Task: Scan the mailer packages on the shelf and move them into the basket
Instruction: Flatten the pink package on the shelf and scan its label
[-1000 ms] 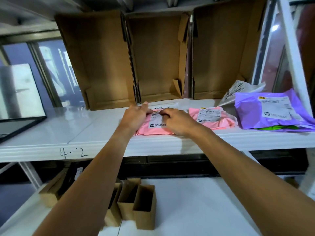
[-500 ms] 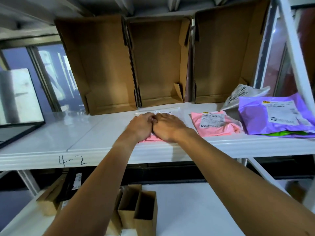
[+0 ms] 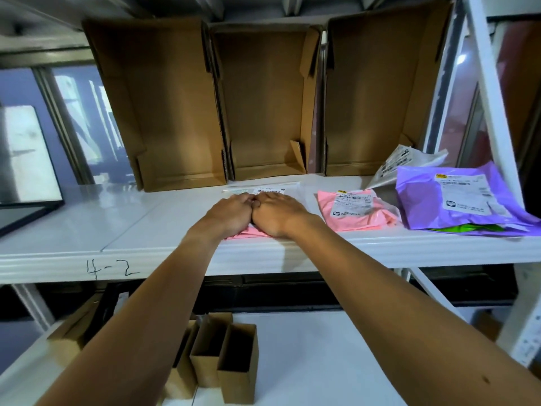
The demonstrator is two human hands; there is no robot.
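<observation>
A pink mailer [image 3: 248, 231] lies near the front edge of the white shelf [image 3: 87, 230], almost wholly covered by my hands. My left hand [image 3: 231, 212] and my right hand [image 3: 278, 213] lie palm-down on it side by side, thumbs touching. Just behind them a pale mailer with a barcode label [image 3: 270, 190] lies flat. Further right are a second pink mailer [image 3: 357, 209], a purple mailer [image 3: 456, 200] lying on a green one [image 3: 474, 228], and a white mailer [image 3: 401, 162] leaning at the back.
Three open cardboard boxes [image 3: 164, 112] [image 3: 266, 106] [image 3: 377, 98] stand along the back of the shelf. A white upright post [image 3: 494, 98] bounds the right side. On the lower shelf [image 3: 322, 361] stand several small cardboard boxes [image 3: 234, 361].
My hands, which were apart at the edges of the pink mailer's label, have come together and now cover the label and most of the mailer.
</observation>
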